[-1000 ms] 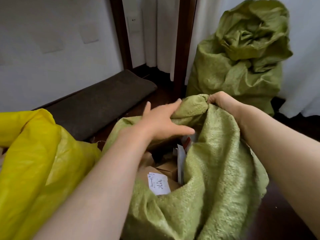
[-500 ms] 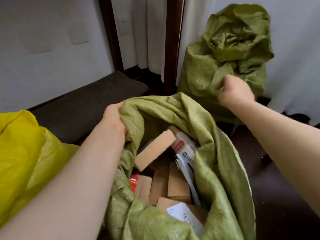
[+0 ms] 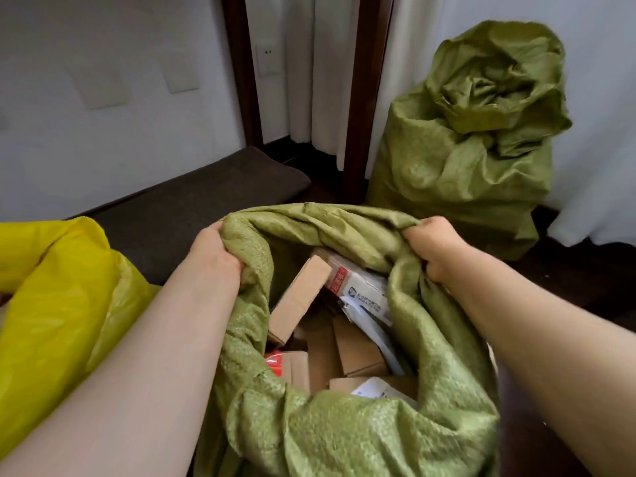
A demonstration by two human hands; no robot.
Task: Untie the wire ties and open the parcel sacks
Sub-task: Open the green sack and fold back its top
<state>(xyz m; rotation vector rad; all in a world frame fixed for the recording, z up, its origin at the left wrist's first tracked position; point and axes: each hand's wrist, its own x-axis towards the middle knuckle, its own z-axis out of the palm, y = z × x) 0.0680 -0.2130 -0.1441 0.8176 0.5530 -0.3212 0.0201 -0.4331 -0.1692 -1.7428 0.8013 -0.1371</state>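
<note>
Returning from mid-air, the right hand (image 3: 434, 247) now grips the near green woven parcel sack's (image 3: 344, 432) rim like the left hand (image 3: 215, 256), fingers curled; pulling evenly apart should widen the mouth.

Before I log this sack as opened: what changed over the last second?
The left hand, open over the sack a second ago, now grips its left rim; the right hand let go, then took the right rim. Pulled apart, the mouth gapes wider, showing boxes. The far sack and yellow sack stayed put.
</note>
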